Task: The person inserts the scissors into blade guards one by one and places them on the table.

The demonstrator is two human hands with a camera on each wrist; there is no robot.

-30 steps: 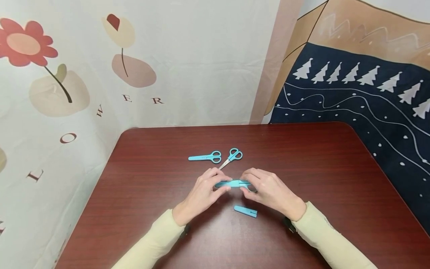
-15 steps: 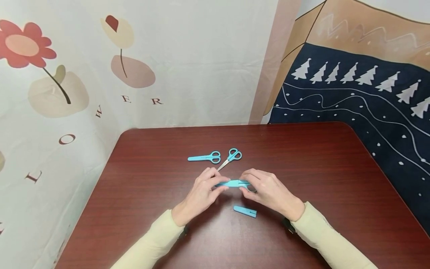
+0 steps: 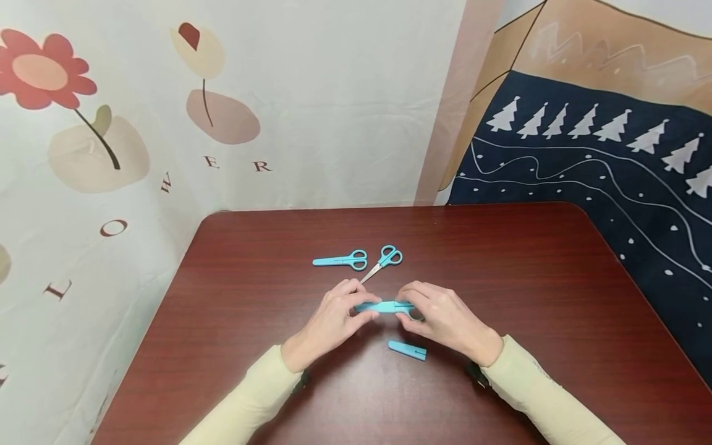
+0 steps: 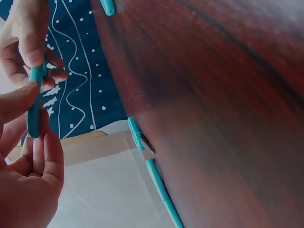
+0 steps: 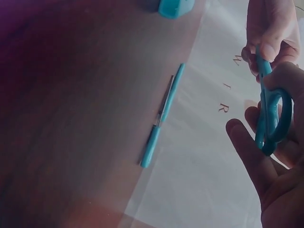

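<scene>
Both hands hold one pair of blue-handled scissors [image 5: 285,114], lying sideways between them over the table, with a blue sheath [image 3: 371,306] covering the blades. At the sheath's tip end, my left hand [image 3: 332,315] pinches it between thumb and fingers. My right hand [image 3: 447,316] grips the handle end, its fingers partly hiding the finger loops. In the left wrist view the sheath [image 4: 34,114] appears edge-on under the left thumb. A second, loose blue sheath [image 3: 407,350] lies on the table nearer the person, below the right hand.
Beyond the hands lie bare scissors [image 3: 381,263] with their metal blades pointing toward the left hand, and another pair of sheathed scissors [image 3: 332,261] to their left. The brown table [image 3: 250,278] meets patterned hangings at its back and right edges.
The held scissors have come very slightly toward the person. Both hands keep the same grip, and the things on the table lie as before.
</scene>
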